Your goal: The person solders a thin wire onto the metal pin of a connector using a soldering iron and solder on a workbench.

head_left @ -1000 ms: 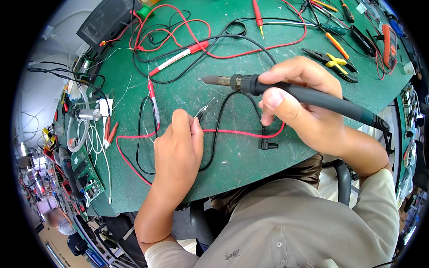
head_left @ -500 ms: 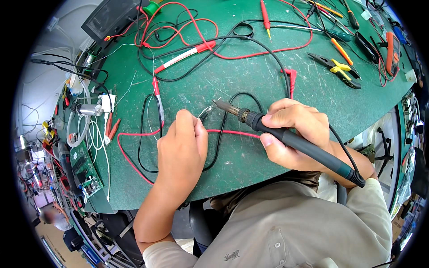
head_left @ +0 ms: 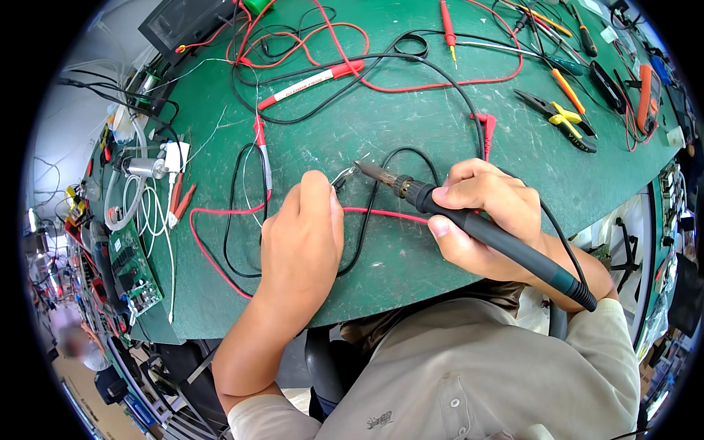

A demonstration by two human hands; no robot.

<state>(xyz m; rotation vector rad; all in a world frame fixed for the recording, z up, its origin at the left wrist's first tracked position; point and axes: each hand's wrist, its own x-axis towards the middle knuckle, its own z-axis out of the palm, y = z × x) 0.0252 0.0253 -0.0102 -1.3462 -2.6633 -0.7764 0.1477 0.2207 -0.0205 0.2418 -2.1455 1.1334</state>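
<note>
My left hand (head_left: 302, 231) is closed, fingertips pinched on a small black part (head_left: 339, 183) with thin silvery wire ends. Much of that part is hidden behind the fingers, so its kind is unclear. In my right hand (head_left: 502, 205) is a black soldering iron (head_left: 506, 247), gripped by its handle like a pen. The iron's tip points left and lies at or very near the silvery wire ends; whether they touch, I cannot tell. A thin silvery wire (head_left: 258, 95) runs down the green bench toward my left hand. Red and black test leads (head_left: 381, 212) pass beneath both hands.
Yellow-and-black pliers (head_left: 561, 121), a red test probe (head_left: 448, 29), and an orange-cased meter (head_left: 648, 99) lie toward the far right. A red-and-white pen-shaped tool (head_left: 312, 86) lies beyond my left hand. At left are a circuit board (head_left: 132, 268) and white cables (head_left: 150, 213).
The view has shifted slightly, so the bench things sit a little differently in the picture. Both hands keep their grips, and the iron's tip stays by the wire ends.
</note>
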